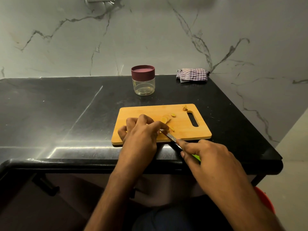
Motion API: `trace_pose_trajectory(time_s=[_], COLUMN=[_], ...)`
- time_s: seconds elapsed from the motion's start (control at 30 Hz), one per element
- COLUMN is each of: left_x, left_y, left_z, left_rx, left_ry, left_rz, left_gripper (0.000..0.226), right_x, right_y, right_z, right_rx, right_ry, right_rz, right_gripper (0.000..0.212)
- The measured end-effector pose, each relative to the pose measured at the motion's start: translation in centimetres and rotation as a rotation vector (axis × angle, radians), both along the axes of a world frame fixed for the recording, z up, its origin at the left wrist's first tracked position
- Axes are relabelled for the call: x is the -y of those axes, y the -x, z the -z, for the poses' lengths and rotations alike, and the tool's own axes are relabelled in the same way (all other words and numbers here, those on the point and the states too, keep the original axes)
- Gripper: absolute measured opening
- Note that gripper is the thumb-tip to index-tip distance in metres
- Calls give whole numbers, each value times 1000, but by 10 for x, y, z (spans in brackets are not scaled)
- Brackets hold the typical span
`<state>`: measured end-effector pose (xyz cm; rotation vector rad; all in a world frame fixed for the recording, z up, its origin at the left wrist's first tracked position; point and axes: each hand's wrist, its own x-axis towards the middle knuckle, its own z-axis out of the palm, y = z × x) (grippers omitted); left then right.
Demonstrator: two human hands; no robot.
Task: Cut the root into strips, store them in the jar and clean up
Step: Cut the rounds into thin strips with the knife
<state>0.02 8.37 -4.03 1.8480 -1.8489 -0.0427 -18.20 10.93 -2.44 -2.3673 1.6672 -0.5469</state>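
Observation:
On the wooden cutting board (150, 110) lie several yellow root slices (166, 118), with a small scrap (185, 108) near the board's handle slot. My left hand (141, 132) curls its fingers over a root piece at the board's front; the piece itself is mostly hidden. My right hand (210, 157) grips a knife (170, 135) by its green handle, forefinger along the spine, blade tip beside my left fingertips. A clear jar (143, 84) with a maroon lid on it stands behind the board.
A checked cloth (192, 75) lies folded at the back right corner of the black counter (58, 114). A marble wall rises behind and to the right. A red bucket (265, 200) sits on the floor under the counter's right end.

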Motion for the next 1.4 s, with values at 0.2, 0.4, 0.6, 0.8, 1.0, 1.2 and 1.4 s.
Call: trace_pose_trajectory(time_s=[0.2,0.4,0.6,0.8,1.0,1.2,1.4], left_x=[-2,-5,-4,-4,-3,-3,-2], left_y=[-1,-3,-3,-4,-4,-3,-3], left_z=[5,8,5,6,6,6,5], left_rx=[-140,-285,-251,-241,-235,-218,-249], left_ry=[135,214,206,205,208,213,178], left_rz=[-45,-159,-160,-143,-153,-178,-166], left_gripper=[32,10,4,4,4,2,1], right_x=[-2,-5,-8,-8,0,10,-10], right_y=[1,-6,-8,-7,-15,-22,-2], right_z=[3,5,6,6,4,1,8], right_rx=[75,170,173,164,157,116,129], right_ry=[40,60,63,68,46,6,-1], right_rz=[-19,-21,-52,-59,-17,-12,7], right_gripper=[41,41,41,41,37,36,37])
